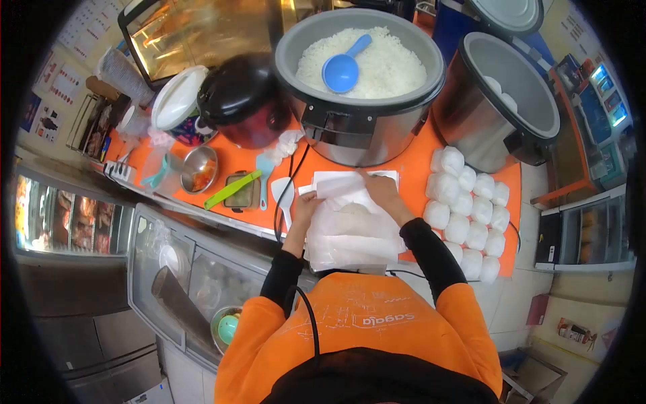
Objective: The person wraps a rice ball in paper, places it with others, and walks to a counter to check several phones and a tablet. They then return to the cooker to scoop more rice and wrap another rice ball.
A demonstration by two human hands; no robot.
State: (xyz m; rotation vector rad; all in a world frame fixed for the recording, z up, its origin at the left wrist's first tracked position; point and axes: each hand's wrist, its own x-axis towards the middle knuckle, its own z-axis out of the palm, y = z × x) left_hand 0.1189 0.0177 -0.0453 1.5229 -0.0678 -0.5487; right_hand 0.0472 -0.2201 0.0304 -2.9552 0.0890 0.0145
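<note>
A stack of white wrapping paper [356, 244] lies on the orange counter right in front of me. On the top sheet is a pale mound [354, 210] that looks like rice, partly covered by the paper. My left hand [308, 207] pinches the sheet's left edge, fingers closed. At the far right part of the same sheet, my right hand [381, 189] grips the folded edge with bent fingers. Past the paper stands a big rice cooker [363, 135] full of white rice [397, 67], with a blue scoop [342, 71] resting on top.
Several round white wrapped parcels [476, 209] are stacked at the right, beside a second steel pot [471, 101] holding a few more. Leftward are a white spatula [284, 196], green-handled tool [232, 190], metal bowl [200, 168] and dark cooker [243, 101]. A black cable [291, 180] crosses the counter.
</note>
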